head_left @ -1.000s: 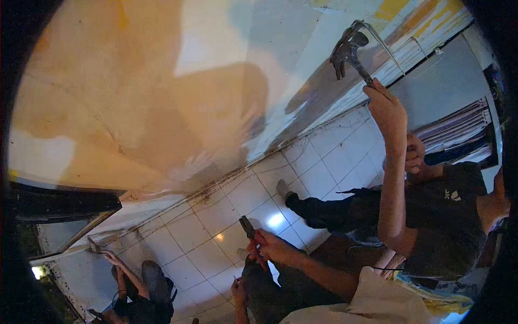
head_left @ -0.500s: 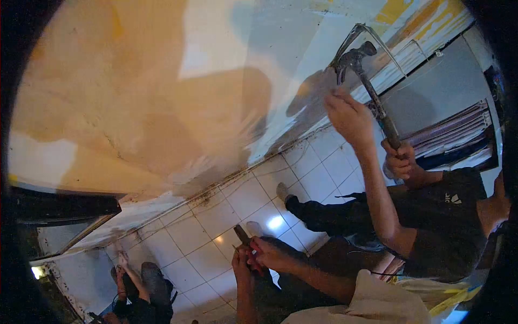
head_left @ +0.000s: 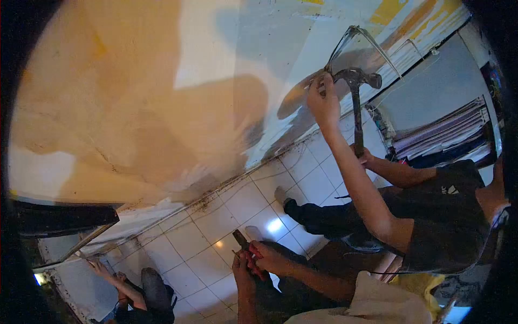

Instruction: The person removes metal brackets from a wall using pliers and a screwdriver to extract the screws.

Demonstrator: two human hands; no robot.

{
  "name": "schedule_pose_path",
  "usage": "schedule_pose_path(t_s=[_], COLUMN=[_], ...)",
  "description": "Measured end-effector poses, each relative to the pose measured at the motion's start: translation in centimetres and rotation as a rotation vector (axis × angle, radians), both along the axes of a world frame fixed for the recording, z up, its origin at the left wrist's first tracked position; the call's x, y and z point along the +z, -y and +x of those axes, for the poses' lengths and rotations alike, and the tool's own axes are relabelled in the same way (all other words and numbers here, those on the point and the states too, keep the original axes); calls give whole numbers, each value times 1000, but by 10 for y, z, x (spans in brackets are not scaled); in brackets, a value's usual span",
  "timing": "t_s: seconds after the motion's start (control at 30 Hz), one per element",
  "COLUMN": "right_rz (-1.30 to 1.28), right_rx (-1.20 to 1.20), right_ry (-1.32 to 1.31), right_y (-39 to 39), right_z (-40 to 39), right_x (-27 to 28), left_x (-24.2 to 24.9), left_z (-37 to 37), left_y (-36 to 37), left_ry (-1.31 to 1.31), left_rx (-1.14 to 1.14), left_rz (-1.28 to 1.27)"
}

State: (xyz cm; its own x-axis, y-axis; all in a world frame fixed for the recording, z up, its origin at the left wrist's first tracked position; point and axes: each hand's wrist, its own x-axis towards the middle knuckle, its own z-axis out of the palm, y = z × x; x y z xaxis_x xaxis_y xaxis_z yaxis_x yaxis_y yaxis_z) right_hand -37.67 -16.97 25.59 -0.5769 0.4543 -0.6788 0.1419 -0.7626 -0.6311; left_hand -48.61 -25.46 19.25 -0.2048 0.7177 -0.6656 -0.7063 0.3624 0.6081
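Holding red-handled pliers tight in my right hand, left hand touching, I had free tiled floor before the wall.

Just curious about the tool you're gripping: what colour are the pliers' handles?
Red, seen in the head view: the pliers have red handles, gripped by both hands.

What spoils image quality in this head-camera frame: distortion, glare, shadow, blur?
Head view: fisheye vignette blackens the corners and bends the wall; glare spots shine on the floor tiles; broad shadows cross the wall; the pliers between the left hand and right hand are dim but sharp; the co-worker's hammer is sharp.
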Motion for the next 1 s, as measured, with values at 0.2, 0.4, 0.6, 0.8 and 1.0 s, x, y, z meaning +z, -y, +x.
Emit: schedule_pose_path(t_s=[0.2,0.4,0.6,0.8,1.0], right_rz=[218,201,168,150,45], right_rx=[128,161,95,-46,-231], right_ry=[193,228,206,-35,-192], right_y=[-6,-3,3,8,-47], right_z=[-7,-13,-16,-8,-2], right_x=[11,20,9,-17,49], left_x=[10,12,11,13,23], left_z=[1,2,-3,-9,-32], left_y=[-4,-8,-3,-7,-8], left_ry=[90,16,62,45,-52], left_rx=[74,69,68,92,-26], left_rz=[-4,5,88,85,35])
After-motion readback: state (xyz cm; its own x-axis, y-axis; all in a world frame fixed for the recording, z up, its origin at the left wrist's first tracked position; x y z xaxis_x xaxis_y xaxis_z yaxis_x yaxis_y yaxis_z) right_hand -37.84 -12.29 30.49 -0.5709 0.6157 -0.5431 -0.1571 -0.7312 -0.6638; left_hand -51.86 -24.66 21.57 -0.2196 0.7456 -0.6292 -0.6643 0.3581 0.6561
